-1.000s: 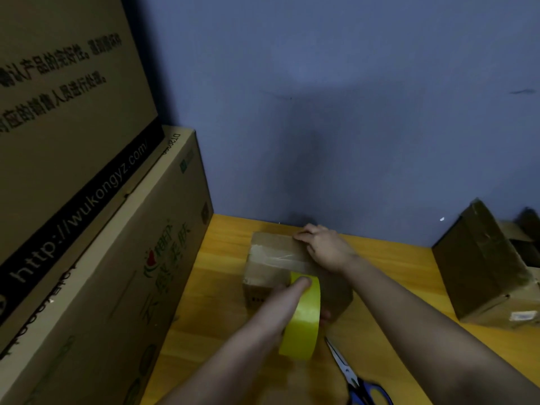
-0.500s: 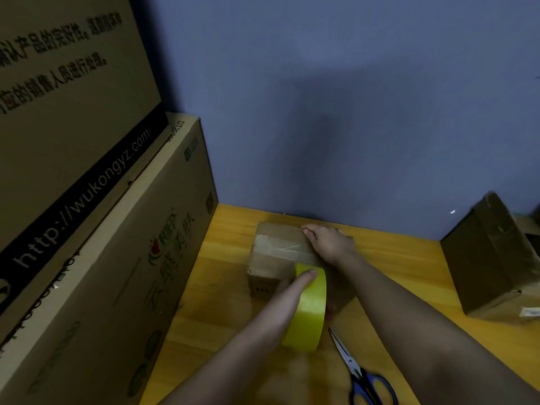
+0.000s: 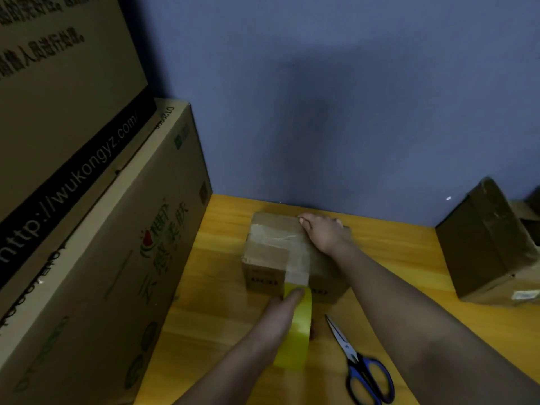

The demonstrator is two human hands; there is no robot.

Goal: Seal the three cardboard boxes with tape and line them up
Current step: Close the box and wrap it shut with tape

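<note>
Small box [image 3: 268,255] on the surface [image 3: 388,252], pinned under flat right hand [image 3: 323,233]; light, stiff, liable to slide; left hand [image 3: 280,314] clamped on tape roll [image 3: 295,331] just before it; scissors [image 3: 359,363] rightward; best steadied by its top.

At frame centre a small cardboard box [image 3: 280,252] sits on the bench [image 3: 222,317], close to the wall [image 3: 321,97] behind it. A tape roll [image 3: 295,331] stands below it, scissors [image 3: 359,363] lower right. Two stacked large cartons [image 3: 87,229] fill the left; another box [image 3: 491,244] sits at the right edge.
</note>
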